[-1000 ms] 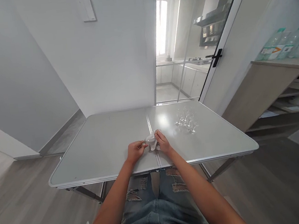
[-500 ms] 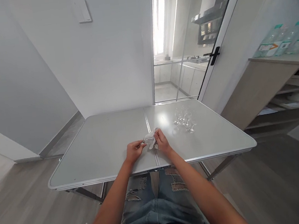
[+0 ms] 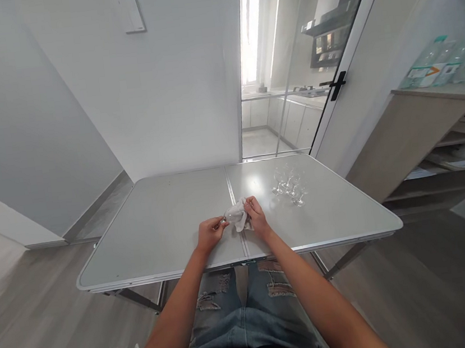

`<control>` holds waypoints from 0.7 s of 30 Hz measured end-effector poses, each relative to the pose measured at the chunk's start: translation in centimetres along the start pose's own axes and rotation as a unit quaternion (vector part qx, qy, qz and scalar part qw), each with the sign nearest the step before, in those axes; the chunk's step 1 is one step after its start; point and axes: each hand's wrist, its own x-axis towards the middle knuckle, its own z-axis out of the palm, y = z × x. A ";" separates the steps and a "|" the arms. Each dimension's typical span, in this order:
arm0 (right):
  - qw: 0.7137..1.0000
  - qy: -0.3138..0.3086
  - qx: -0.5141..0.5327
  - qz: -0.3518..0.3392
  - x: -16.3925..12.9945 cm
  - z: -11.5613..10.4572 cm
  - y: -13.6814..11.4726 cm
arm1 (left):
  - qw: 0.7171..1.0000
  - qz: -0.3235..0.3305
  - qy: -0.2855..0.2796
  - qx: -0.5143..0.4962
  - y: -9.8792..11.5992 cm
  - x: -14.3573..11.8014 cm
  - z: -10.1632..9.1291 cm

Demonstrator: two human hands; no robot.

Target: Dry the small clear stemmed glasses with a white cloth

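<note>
My left hand [image 3: 210, 233] is closed on the foot end of a small clear stemmed glass [image 3: 229, 215], which lies on its side in the air above the near middle of the table. A white cloth [image 3: 241, 217] covers the bowl of that glass. With bent fingers my right hand [image 3: 256, 215] grips the cloth at the rim end; part of the cloth hangs below. To the right, several clear stemmed glasses [image 3: 290, 188] stand close together on the table, apart from both hands.
The grey folding table [image 3: 154, 223] has a metal edge and a centre seam. Behind it are a white wall and a glass door [image 3: 287, 65] with a black handle [image 3: 337, 86]. Plastic bottles [image 3: 435, 67] stand on a wooden shelf unit [image 3: 406, 136] at the right.
My right hand has shifted slightly at the rim end, and the cloth's folds have changed shape around the bowl. The left hand keeps its hold. The view has moved a little.
</note>
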 end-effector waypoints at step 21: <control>0.967 0.119 0.200 0.105 1.3 0.0 0.4 | 0.992 -0.026 0.122 -0.009 -0.1 0.3 -0.3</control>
